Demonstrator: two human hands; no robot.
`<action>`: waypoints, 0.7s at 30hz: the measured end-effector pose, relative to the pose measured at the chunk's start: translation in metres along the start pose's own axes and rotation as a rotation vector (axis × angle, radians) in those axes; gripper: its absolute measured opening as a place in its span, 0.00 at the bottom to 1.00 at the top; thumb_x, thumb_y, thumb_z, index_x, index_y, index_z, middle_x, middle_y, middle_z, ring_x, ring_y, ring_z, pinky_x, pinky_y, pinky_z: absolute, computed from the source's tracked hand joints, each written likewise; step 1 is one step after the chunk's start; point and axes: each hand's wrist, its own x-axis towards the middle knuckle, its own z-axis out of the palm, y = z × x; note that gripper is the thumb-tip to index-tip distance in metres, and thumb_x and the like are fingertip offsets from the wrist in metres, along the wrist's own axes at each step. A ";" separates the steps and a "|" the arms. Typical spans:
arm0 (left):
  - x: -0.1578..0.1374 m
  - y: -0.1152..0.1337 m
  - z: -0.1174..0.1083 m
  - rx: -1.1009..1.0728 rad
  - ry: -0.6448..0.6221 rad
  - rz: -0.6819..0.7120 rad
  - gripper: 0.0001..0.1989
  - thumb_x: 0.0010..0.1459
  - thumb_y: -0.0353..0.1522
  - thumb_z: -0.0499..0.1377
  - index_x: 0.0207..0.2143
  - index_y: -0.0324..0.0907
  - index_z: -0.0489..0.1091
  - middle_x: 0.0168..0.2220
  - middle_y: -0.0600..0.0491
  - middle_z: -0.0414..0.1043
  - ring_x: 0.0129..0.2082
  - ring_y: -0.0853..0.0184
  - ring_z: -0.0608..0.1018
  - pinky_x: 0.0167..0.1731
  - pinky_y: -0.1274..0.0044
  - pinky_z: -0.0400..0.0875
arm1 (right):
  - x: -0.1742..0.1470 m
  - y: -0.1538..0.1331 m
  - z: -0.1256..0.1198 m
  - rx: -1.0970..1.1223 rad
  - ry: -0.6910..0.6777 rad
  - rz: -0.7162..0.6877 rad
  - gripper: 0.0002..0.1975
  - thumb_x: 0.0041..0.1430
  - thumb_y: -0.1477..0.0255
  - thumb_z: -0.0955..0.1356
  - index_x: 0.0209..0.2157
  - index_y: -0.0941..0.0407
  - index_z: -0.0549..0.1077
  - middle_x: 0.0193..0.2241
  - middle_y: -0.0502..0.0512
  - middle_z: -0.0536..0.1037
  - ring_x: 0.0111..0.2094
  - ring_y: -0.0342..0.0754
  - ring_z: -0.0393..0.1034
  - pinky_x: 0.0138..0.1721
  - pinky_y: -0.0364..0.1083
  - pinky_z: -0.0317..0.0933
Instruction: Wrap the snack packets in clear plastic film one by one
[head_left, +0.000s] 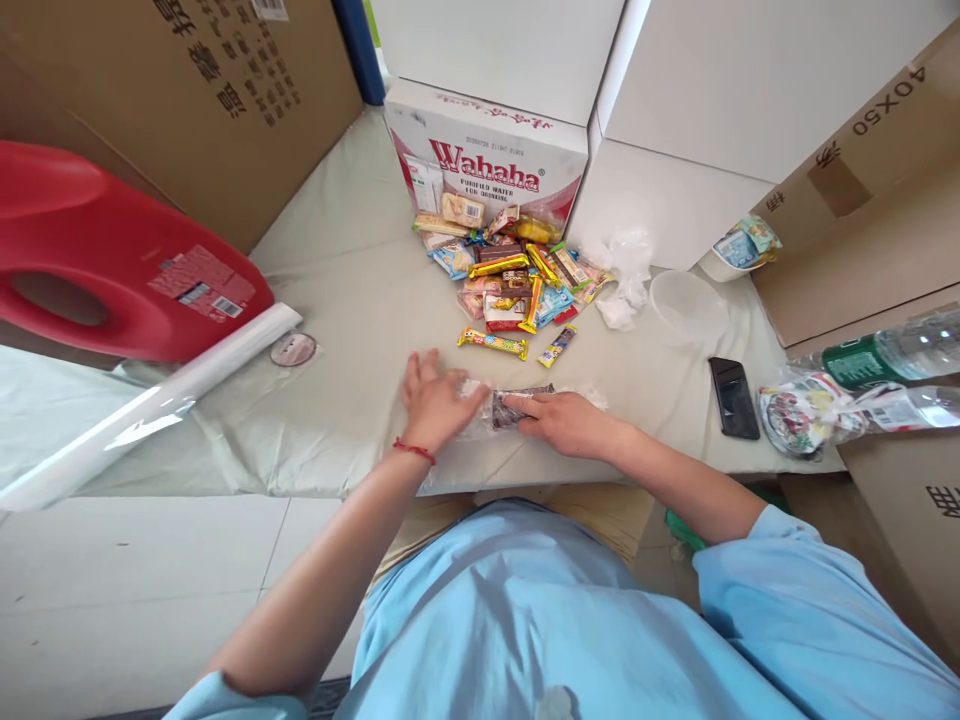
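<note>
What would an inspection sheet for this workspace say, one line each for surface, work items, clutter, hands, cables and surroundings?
Surface: table under a pale, wrinkled covering.
Work items: dark packet lying with clear plastic near the front edge.
Clutter: snack pile behind the hands; clear tub and phone to the right; shiny roll at left.
Hands: left hand spread beside the plastic, slightly blurred; right hand has fingers on the packet, grip unclear.
Cables: nothing seen.
Surroundings: Wahaha carton behind the pile, red jug at left, cardboard boxes on both sides.
</note>
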 end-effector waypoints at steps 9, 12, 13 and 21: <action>-0.045 0.044 -0.038 -0.377 -0.164 -0.161 0.10 0.58 0.39 0.60 0.28 0.45 0.64 0.24 0.59 0.66 0.26 0.68 0.71 0.31 0.75 0.71 | -0.007 0.013 0.020 0.260 0.256 -0.109 0.15 0.74 0.67 0.62 0.40 0.56 0.79 0.63 0.60 0.73 0.54 0.54 0.72 0.57 0.56 0.66; -0.042 0.074 -0.023 -0.386 -0.094 -0.088 0.06 0.60 0.35 0.58 0.30 0.44 0.68 0.29 0.56 0.70 0.28 0.68 0.73 0.33 0.75 0.72 | -0.004 0.009 0.027 0.267 0.294 -0.078 0.14 0.73 0.70 0.62 0.42 0.56 0.80 0.63 0.62 0.74 0.53 0.55 0.71 0.56 0.58 0.66; -0.042 0.083 -0.015 -0.368 -0.088 -0.031 0.05 0.61 0.34 0.57 0.33 0.44 0.70 0.33 0.53 0.73 0.32 0.67 0.76 0.36 0.73 0.74 | -0.004 0.009 0.027 0.287 0.308 -0.075 0.13 0.72 0.71 0.62 0.44 0.55 0.80 0.62 0.62 0.74 0.55 0.55 0.71 0.57 0.59 0.66; -0.062 0.098 0.024 0.138 -0.201 0.363 0.28 0.60 0.29 0.54 0.64 0.35 0.66 0.64 0.37 0.67 0.61 0.49 0.70 0.57 0.59 0.69 | -0.036 0.014 0.043 0.553 0.707 0.541 0.17 0.73 0.62 0.61 0.52 0.53 0.76 0.46 0.60 0.81 0.46 0.53 0.75 0.51 0.54 0.70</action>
